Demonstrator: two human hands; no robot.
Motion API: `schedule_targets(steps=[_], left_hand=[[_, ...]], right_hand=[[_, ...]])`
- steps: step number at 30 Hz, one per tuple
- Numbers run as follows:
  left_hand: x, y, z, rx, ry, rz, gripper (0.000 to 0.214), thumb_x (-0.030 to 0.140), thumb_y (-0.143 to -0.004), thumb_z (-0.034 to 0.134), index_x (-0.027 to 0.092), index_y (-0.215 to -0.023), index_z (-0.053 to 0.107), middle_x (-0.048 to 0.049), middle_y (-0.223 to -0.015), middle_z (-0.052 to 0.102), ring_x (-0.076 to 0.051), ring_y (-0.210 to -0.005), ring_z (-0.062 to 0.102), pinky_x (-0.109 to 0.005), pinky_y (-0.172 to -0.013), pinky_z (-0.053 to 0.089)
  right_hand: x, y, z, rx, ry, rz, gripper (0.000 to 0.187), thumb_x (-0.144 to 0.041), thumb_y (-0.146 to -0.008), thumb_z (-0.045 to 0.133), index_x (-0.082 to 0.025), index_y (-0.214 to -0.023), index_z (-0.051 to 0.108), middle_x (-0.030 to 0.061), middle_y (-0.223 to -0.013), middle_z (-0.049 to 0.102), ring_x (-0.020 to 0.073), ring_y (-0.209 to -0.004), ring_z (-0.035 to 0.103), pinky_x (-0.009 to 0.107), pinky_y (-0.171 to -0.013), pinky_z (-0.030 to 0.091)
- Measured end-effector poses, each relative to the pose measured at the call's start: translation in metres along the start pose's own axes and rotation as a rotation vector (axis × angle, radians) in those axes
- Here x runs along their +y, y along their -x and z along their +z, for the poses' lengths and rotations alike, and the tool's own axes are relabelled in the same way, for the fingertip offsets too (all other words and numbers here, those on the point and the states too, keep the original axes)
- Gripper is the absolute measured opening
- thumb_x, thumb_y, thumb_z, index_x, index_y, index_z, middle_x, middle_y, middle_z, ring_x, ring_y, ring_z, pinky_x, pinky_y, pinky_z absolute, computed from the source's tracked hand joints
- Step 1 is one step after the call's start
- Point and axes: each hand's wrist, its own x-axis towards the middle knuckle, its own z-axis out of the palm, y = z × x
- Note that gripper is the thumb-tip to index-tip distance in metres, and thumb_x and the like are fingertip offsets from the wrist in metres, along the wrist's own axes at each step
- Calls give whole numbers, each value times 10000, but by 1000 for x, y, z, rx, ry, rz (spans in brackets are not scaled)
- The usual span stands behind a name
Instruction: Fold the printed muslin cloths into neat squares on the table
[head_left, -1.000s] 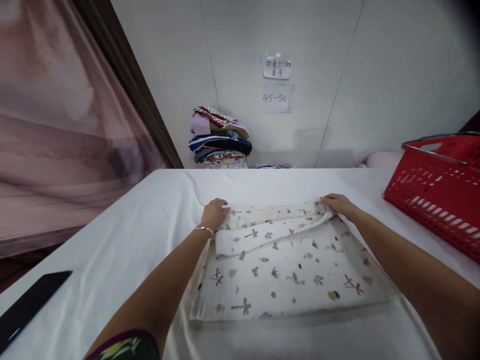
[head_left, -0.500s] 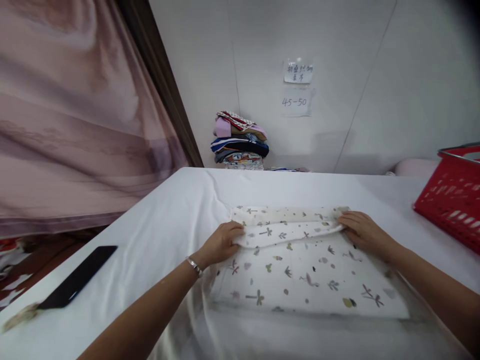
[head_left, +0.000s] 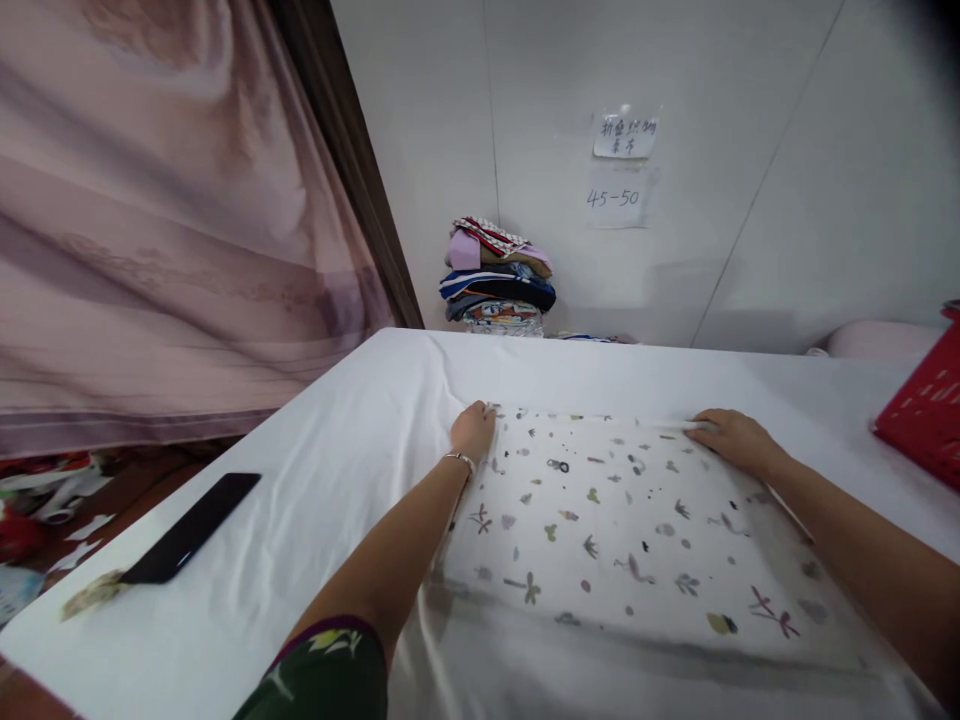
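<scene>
A white cloth (head_left: 600,520) printed with small plants, birds and fruit lies spread on the table in front of me. At its far left corner, my left hand (head_left: 474,430) is closed on the edge, a bracelet (head_left: 460,460) round the wrist. My right hand (head_left: 731,438) pinches the far edge near the right corner, the fingertips partly hidden by the fabric. Between the two hands the far edge runs fairly straight. The cloth's near edge looks blurred.
The white-covered table (head_left: 337,450) carries a black phone (head_left: 195,528) with a fluffy charm (head_left: 94,594) at left. A red basket (head_left: 926,405) stands at right. Folded fabrics (head_left: 499,275) are stacked behind the table by the wall. A pink curtain (head_left: 172,220) hangs at left.
Both hands have moved the folded-over flap away from me, and the cloth's far part now lies flat. The view has shifted slightly left.
</scene>
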Motion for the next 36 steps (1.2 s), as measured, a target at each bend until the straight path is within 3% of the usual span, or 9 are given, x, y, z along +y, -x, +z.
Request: schedule_targets(steps=[7, 13, 19, 23, 26, 29, 33, 36], left_hand=[[3, 3, 0, 2, -73, 18, 190, 333, -878, 399, 208, -880, 541, -90, -933, 645, -225, -889, 595, -302, -719, 408], [2, 0, 1, 36, -127, 72, 211, 334, -874, 393, 196, -907, 549, -101, -1022, 608, -228, -928, 575, -308, -735, 417], [0, -3, 3, 41, -107, 45, 238, 374, -875, 387, 205, -901, 553, -88, -1016, 591, -233, -903, 573, -323, -719, 432], [-1, -7, 1, 46, -109, 57, 229, 356, -861, 422, 197, -927, 573, -98, -1059, 577, -238, -962, 558, -330, -774, 445], [4, -3, -1, 115, -129, 115, 280, 290, -848, 451, 183, -1084, 558, -115, -1204, 532, -255, -1105, 495, -362, -894, 416], [19, 14, 2, 141, -165, 378, 359, 244, -873, 419, 176, -1217, 499, -106, -1322, 473, -242, -1238, 395, -393, -1025, 316], [40, 42, 21, -133, -166, 863, 420, 375, -904, 409, 217, -1290, 456, -69, -1392, 427, -207, -1312, 323, -385, -1113, 182], [43, 45, 34, -218, -188, 829, 561, 515, -894, 369, 206, -1362, 380, -77, -1461, 321, -233, -1362, 230, -429, -1124, 126]], right_hand=[[19, -7, 6, 85, -35, 121, 382, -450, -720, 530, -185, -960, 664, 87, -1021, 657, 266, -944, 592, 360, -798, 462], [13, -7, 1, 132, -16, 281, 269, -301, -743, 555, -179, -955, 667, 74, -918, 666, 224, -867, 607, 308, -747, 460], [5, -4, 9, 197, 23, 317, 306, -226, -801, 468, -173, -1056, 628, 86, -1002, 630, 199, -921, 583, 300, -790, 448], [-1, 0, 6, 194, 39, 305, 359, -218, -802, 449, -152, -1118, 607, 130, -1133, 582, 239, -996, 566, 348, -838, 451], [-20, 5, 0, 214, 66, 170, 452, -202, -802, 415, -150, -1235, 535, 138, -1328, 464, 295, -1205, 430, 427, -974, 378], [-61, 17, 3, 164, 54, -112, 488, -276, -845, 380, -125, -1299, 478, 134, -1398, 402, 296, -1310, 306, 450, -1070, 271], [-110, 29, 21, -101, -36, -415, 599, -516, -883, 340, -231, -1410, 333, 48, -1469, 304, 276, -1359, 218, 453, -1101, 204], [-110, 22, 30, -214, -1, -380, 656, -623, -874, 260, -283, -1435, 265, 18, -1498, 217, 272, -1377, 158, 494, -1110, 117]])
